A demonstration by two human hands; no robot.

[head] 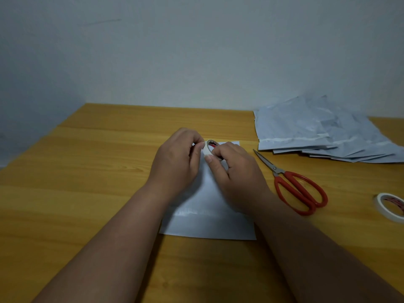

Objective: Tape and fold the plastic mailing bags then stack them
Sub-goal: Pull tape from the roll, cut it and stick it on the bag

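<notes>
A grey plastic mailing bag [207, 221] lies flat on the wooden table [98, 171] in front of me. Above its far end both hands hold a small white tape roll [209, 149] with a red inner core. My right hand [237, 171] grips the roll, thumb on its outer face. My left hand [178, 158] pinches at the roll's left edge with curled fingers. A loose pile of several grey mailing bags [323, 132] lies at the back right.
Red-handled scissors [295, 184] lie right of the bag, blades pointing toward the pile. A second white tape roll [391, 206] sits at the right edge. A plain wall stands behind the table.
</notes>
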